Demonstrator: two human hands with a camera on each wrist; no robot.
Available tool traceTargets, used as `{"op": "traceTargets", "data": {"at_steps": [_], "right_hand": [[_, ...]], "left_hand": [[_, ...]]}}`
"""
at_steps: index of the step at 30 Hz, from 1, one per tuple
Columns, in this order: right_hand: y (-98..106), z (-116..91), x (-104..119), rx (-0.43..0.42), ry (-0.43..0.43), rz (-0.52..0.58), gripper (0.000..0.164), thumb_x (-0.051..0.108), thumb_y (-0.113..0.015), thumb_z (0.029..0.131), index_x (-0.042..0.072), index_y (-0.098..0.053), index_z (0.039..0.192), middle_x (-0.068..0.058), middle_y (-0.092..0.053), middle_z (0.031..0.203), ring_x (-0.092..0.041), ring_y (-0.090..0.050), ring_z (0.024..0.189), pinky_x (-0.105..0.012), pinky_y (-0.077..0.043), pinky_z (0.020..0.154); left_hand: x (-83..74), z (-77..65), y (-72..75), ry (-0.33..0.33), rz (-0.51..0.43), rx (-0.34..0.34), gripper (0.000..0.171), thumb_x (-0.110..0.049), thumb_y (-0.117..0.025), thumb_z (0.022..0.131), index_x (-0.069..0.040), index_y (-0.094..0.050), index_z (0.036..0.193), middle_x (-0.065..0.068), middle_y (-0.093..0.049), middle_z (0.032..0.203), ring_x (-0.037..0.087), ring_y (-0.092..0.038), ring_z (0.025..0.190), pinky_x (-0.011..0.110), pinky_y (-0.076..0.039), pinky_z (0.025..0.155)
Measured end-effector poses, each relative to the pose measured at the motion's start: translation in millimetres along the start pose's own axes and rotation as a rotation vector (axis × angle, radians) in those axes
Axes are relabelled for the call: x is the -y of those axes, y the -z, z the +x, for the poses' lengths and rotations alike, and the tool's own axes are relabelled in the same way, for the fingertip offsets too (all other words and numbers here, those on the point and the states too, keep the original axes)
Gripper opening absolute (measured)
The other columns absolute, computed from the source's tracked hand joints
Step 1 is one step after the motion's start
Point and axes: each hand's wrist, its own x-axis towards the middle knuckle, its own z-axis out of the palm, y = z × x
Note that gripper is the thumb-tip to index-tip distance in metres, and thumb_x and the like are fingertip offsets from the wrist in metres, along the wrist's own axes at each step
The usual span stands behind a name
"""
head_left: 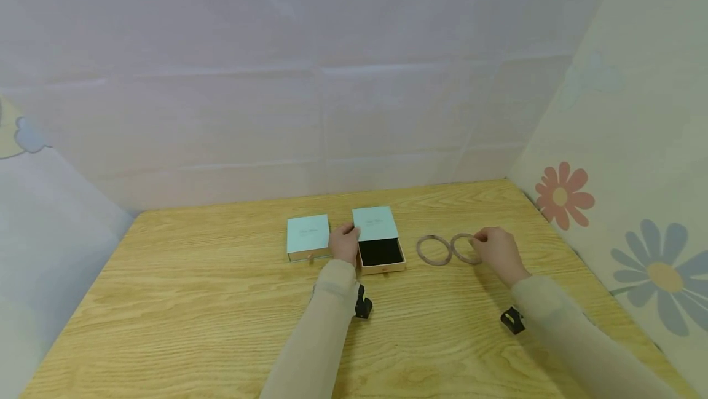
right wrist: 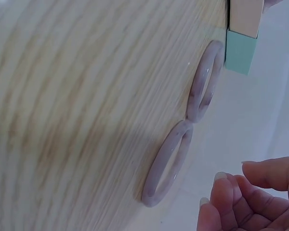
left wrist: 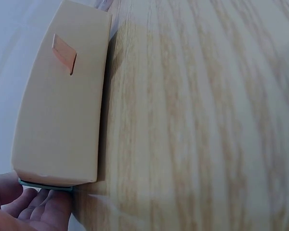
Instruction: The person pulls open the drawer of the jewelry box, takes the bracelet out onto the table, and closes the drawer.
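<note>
Left hand (head_left: pixel 344 244) steadies the open box (head_left: pixel 379 245); right hand (head_left: pixel 498 250), fingers loosely curled, reaches the right bangle (head_left: pixel 466 248), not yet pinched. Lifting it probably comes next.

Soft, even, bright light with faint shadows; the head view bends at its edges, both wrist views blur nearby.
</note>
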Motion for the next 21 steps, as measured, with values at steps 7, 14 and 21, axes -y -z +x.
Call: {"op": "traceTargets", "data": {"at_steps": [7, 14, 21], "right_hand": [[-2.7, -4.3, 4.5, -0.009, 0.004, 0.022, 0.026, 0.007, -0.055, 0.097, -0.017, -0.063, 0.101, -0.028, -0.065, 0.094, -0.030, -0.062, 0.077, -0.035, -0.053, 0.060], [-4.8, -7.1, 6.4, -0.025, 0.023, 0.039, 0.027, 0.008, -0.055, 0.097, -0.018, -0.063, 0.101, -0.029, -0.065, 0.093, -0.030, -0.062, 0.077, -0.036, -0.054, 0.061], [-9.0, -8.8, 6.2, -0.041, 0.039, 0.043, 0.027, 0.007, -0.056, 0.096, -0.018, -0.063, 0.099, -0.029, -0.066, 0.093, -0.034, -0.064, 0.079, -0.040, -0.056, 0.064]], "left_hand": [[-1.2, -1.3, -0.4, -0.005, -0.008, -0.001, 0.035, -0.002, -0.053, 0.099, 0.009, -0.054, 0.132, 0.026, -0.052, 0.135, 0.039, -0.047, 0.127, 0.044, -0.045, 0.102], [0.0, -0.4, 0.2, -0.012, -0.004, 0.003, 0.035, -0.003, -0.054, 0.099, 0.009, -0.054, 0.132, 0.026, -0.052, 0.135, 0.039, -0.046, 0.127, 0.044, -0.045, 0.102], [-0.4, -0.5, 1.0, -0.013, 0.004, 0.010, 0.036, -0.002, -0.052, 0.099, 0.009, -0.053, 0.133, 0.026, -0.050, 0.137, 0.040, -0.045, 0.128, 0.045, -0.044, 0.103]]}}
